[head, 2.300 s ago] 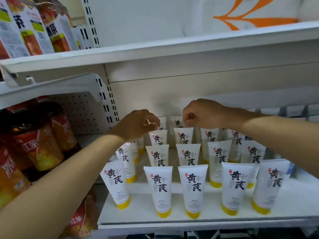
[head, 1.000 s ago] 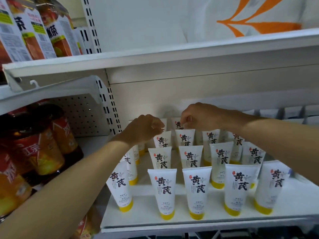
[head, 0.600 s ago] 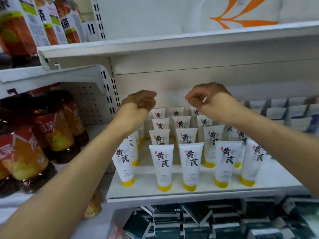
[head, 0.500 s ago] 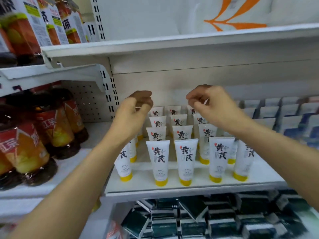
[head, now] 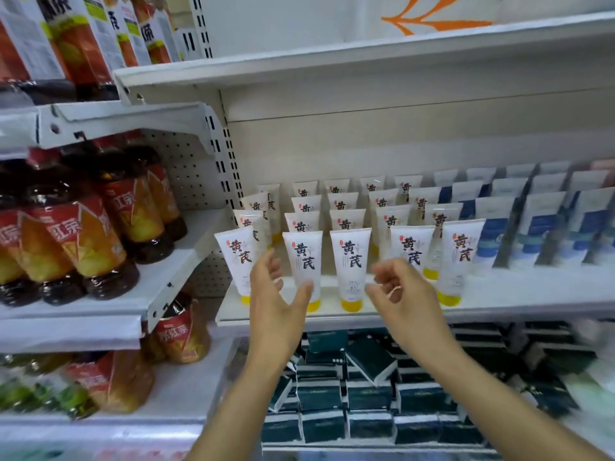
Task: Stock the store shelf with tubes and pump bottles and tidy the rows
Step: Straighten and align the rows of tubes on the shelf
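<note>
Both hands hang empty, fingers loosely spread, before the shelf (head: pixel 332 316). The yellow-capped tubes (head: pixel 350 261) stand cap-down, long axes upright, at twelve o'clock from them. The left hand (head: pixel 278 304) sits just before the front row's second tube; the right hand (head: pixel 404 294) overlaps the fourth.

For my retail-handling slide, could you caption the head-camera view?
Both empty hands, left and right, hover open before the front row of white yellow-capped tubes on the shelf.
</note>
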Demonstrator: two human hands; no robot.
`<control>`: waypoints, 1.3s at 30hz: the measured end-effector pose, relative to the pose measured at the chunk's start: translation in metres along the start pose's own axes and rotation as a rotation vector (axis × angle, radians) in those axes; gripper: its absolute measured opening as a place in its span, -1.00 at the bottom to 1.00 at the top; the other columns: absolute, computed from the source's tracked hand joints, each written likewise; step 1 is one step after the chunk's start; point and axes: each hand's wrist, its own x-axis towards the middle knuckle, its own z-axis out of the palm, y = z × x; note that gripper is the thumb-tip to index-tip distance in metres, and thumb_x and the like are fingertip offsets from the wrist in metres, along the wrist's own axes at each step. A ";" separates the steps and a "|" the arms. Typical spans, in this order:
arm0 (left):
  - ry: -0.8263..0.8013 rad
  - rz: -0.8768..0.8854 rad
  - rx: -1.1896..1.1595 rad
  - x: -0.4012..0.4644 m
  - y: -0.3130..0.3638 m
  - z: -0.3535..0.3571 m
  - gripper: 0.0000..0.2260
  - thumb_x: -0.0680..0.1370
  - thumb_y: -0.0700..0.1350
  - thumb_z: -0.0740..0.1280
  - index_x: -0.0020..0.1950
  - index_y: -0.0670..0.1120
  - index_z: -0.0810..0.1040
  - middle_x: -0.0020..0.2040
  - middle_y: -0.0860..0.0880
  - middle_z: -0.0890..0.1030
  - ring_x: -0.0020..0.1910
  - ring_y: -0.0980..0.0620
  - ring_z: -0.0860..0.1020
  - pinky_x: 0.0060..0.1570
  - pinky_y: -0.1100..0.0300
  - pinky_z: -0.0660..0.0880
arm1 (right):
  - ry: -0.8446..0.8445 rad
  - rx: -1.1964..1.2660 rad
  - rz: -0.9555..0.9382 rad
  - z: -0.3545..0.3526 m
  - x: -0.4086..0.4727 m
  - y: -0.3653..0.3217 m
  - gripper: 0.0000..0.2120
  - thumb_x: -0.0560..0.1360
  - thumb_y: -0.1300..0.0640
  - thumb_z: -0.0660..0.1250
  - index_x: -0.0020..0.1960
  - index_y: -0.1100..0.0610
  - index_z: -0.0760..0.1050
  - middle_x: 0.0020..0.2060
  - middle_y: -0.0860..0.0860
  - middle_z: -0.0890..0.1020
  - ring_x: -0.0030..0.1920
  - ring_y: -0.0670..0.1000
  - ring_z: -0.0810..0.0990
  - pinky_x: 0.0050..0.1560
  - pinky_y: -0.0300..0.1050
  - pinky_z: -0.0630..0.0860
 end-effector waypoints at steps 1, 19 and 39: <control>-0.017 -0.036 0.019 -0.003 -0.007 0.003 -0.33 0.48 -0.06 0.46 0.49 0.04 0.19 0.34 0.06 0.41 0.26 0.15 0.42 0.32 0.14 0.38 | -0.020 -0.017 0.032 0.008 -0.007 0.006 -0.79 0.52 0.15 0.37 0.06 -0.04 0.39 -0.04 -0.11 0.51 -0.08 -0.12 0.47 -0.07 -0.31 0.41; -0.078 -0.156 0.202 0.009 -0.037 0.038 -0.24 0.40 -0.05 0.53 0.46 0.05 0.16 0.11 0.08 0.56 0.11 0.06 0.56 0.06 0.11 0.52 | 0.027 -0.375 0.203 0.072 0.011 0.029 -0.52 0.47 -0.03 0.39 0.24 0.12 0.28 0.12 0.04 0.54 0.17 0.06 0.49 0.16 -0.02 0.42; -0.065 -0.136 0.290 0.005 -0.041 0.043 -0.38 0.42 -0.01 0.51 0.38 0.00 0.28 0.19 0.02 0.57 0.14 0.03 0.53 0.09 0.03 0.53 | -0.019 -0.317 0.198 0.066 0.013 0.034 -0.59 0.43 0.03 0.44 0.14 0.14 0.34 0.05 0.05 0.54 0.11 0.07 0.50 0.09 0.05 0.51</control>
